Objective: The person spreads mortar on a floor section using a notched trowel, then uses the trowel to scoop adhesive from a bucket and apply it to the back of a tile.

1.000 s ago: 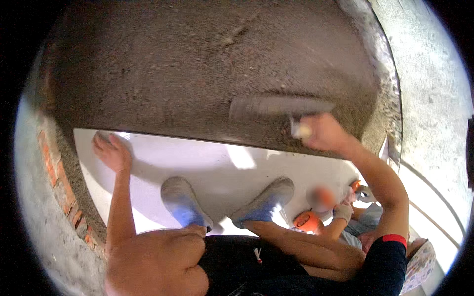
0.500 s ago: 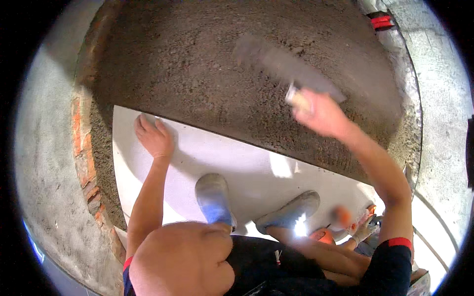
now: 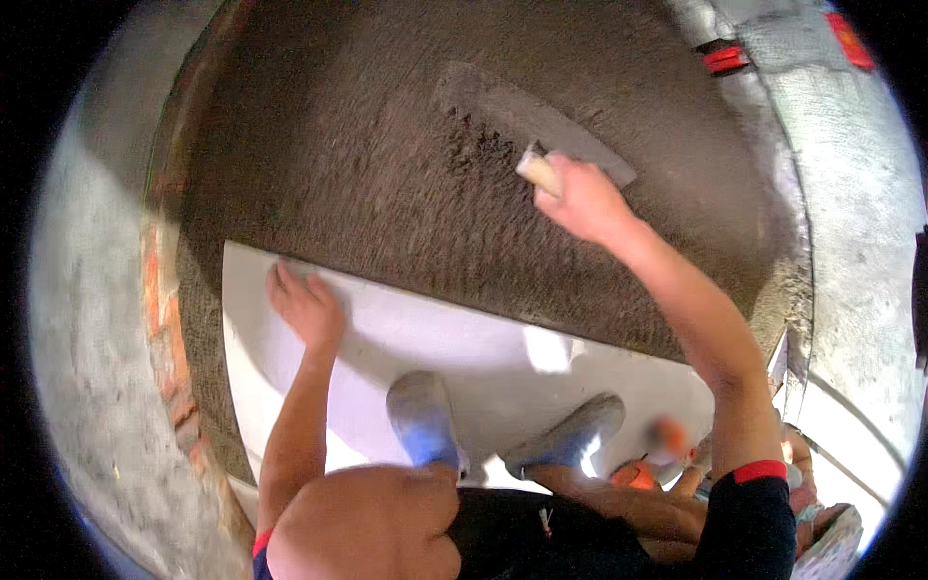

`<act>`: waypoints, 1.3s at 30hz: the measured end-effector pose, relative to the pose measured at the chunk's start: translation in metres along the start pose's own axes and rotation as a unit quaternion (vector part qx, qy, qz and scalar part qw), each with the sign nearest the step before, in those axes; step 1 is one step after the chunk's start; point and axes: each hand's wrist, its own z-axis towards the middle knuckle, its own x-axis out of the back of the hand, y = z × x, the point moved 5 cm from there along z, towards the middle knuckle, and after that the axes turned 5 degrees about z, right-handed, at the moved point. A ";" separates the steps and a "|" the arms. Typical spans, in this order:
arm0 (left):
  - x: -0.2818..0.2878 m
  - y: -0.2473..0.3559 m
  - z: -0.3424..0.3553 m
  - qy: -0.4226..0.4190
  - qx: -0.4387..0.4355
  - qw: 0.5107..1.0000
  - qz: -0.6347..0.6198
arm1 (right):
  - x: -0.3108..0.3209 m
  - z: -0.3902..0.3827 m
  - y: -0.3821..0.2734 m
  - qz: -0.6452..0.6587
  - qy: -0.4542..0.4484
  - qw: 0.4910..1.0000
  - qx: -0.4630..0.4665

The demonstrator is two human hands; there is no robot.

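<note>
My right hand (image 3: 585, 201) is clamped round the pale handle (image 3: 543, 176) of the trowel (image 3: 541, 114), which is on the dark mortar (image 3: 329, 164) beyond the white slab (image 3: 454, 353). Its long axis slants from far left to near right. My left hand (image 3: 311, 307) rests on the slab's far left part, thumb and fingers apart.

The right sleeve (image 3: 742, 527) is short, nearly black, and finishes with a red band (image 3: 760, 471); the left sleeve (image 3: 259, 567) is only partly visible. Black cloth (image 3: 493, 541) covers the lap, with a small whitish cord (image 3: 546, 523). The shoes (image 3: 414, 394) are greyish, with blue covering (image 3: 426, 442) at the ankles. Left hand (image 3: 309, 307) and right hand (image 3: 585, 201) are bare.
</note>
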 end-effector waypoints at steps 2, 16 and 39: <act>0.001 0.000 0.001 0.027 -0.026 0.999 0.015 | -0.001 -0.005 -0.002 0.020 -0.040 0.998 -0.047; 0.035 0.020 0.016 0.026 0.015 1.000 -0.006 | 0.056 0.007 0.056 -0.062 0.099 0.991 -0.059; 0.034 0.030 0.016 0.094 -0.017 0.994 -0.056 | 0.048 -0.043 0.167 0.866 0.145 0.470 -0.086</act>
